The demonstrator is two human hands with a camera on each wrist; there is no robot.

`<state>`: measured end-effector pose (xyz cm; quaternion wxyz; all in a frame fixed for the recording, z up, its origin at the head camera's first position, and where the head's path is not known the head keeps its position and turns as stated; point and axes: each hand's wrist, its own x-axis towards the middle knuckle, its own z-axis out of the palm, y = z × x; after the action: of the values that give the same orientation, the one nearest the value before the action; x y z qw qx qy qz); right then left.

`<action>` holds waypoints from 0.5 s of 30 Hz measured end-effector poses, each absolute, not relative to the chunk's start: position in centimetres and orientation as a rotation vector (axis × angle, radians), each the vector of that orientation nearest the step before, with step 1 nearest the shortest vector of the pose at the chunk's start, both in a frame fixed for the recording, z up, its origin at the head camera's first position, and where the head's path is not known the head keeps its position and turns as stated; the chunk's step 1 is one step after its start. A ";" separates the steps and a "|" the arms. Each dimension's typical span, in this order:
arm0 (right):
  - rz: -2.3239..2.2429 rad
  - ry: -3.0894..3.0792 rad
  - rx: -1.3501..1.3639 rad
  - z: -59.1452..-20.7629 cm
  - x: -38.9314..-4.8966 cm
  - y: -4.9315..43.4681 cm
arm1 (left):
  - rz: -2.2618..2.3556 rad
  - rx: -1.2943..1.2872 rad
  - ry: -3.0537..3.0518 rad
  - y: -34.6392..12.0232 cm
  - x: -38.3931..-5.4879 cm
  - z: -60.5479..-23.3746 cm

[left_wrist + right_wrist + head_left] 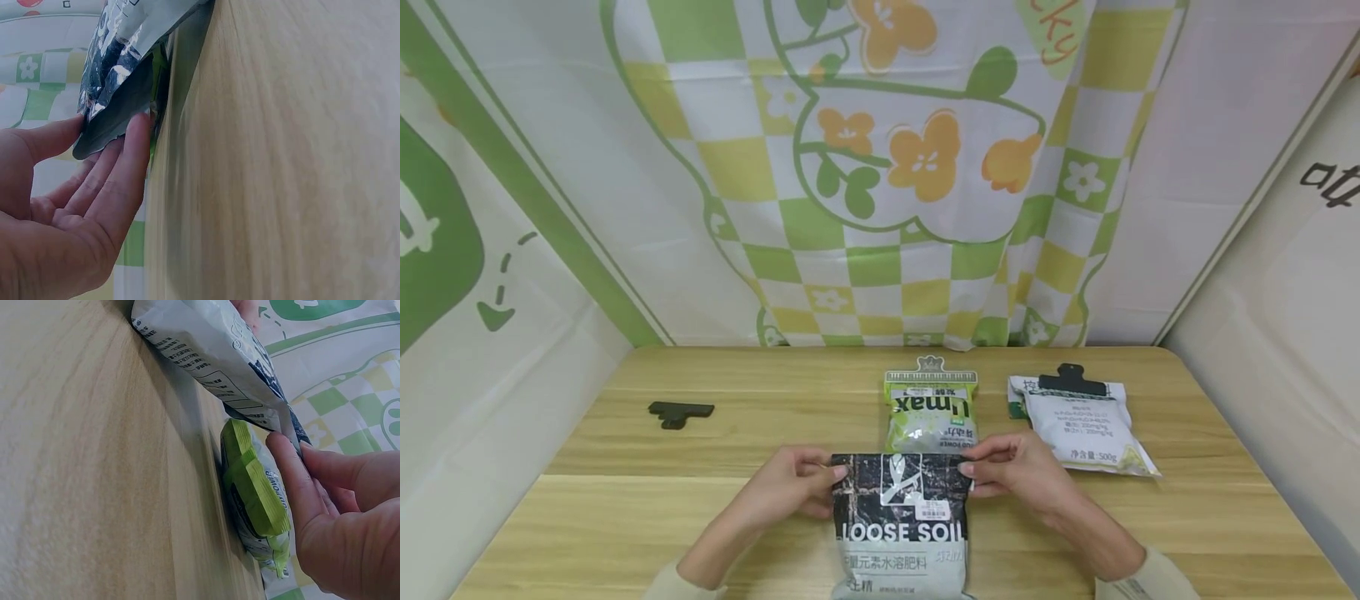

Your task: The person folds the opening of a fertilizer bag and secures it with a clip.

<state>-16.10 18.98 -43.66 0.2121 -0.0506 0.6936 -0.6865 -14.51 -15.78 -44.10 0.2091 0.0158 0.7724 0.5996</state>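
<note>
A black and grey bag of fertilizer (901,533) printed "LOOSE SOIL" is at the near middle of the table, its top edge folded flat. My left hand (790,483) pinches the top left corner, thumb in front and fingers behind. At the opposite corner my right hand (1018,471) pinches the edge the same way. In the left wrist view the bag (134,69) has its top raised off the wood. Just behind it lies a green bag (931,417) printed "Umax", closed by a clear clip (931,374); the right wrist view shows this green bag (253,494) below my fingers.
To the right lies a white bag (1086,429), with a black clip (1071,380) across its top. A loose black clip (680,413) rests at the left of the wooden table (625,517). Printed cloth (880,275) hangs along the table's back edge.
</note>
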 end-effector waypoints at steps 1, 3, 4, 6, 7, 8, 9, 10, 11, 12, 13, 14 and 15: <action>-1.907 1.925 -0.144 -43.7 -16.1 19.0 | 1.663 0.050 2.156 -15.9 -14.4 -44.1; -1.906 1.922 -0.152 -43.7 -16.1 19.0 | 1.654 0.071 2.181 -16.0 -14.4 -44.0; -1.906 1.921 -0.157 -43.7 -16.1 19.0 | 1.649 0.080 2.194 -16.1 -14.4 -43.9; -1.906 1.918 -0.164 -43.8 -16.1 19.1 | 1.621 0.109 2.245 -16.3 -14.4 -43.7; -1.906 1.917 -0.166 -43.8 -16.1 19.1 | 1.606 0.123 2.269 -16.5 -14.5 -43.5; -1.904 1.919 -0.164 -43.8 -16.1 19.1 | 1.590 0.133 2.293 -16.7 -14.6 -43.4; -1.902 1.920 -0.162 -43.8 -16.1 19.1 | 1.571 0.139 2.320 -16.9 -14.7 -43.2; -1.900 1.922 -0.160 -43.8 -16.1 19.1 | 1.549 0.141 2.355 -17.2 -14.8 -43.1; -1.896 1.924 -0.162 -43.8 -16.1 19.1 | 1.523 0.141 2.394 -17.4 -14.9 -42.9; -1.895 1.927 -0.163 -43.8 -16.1 19.1 | 1.502 0.132 2.432 -17.7 -15.0 -42.7; -1.892 1.930 -0.159 -43.8 -16.1 19.1 | 1.468 0.123 2.482 -17.9 -15.1 -42.6; -1.891 1.933 -0.160 -43.8 -16.2 19.1 | 1.428 0.113 2.534 -18.2 -15.2 -42.4; -1.892 1.934 -0.165 -43.8 -16.2 19.1 | 1.384 0.099 2.586 -18.4 -15.2 -42.2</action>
<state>-16.18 19.12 -43.83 0.2139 -0.0594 0.6971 -0.6817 -15.23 -18.44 -42.23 0.1033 0.0334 0.8764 0.4692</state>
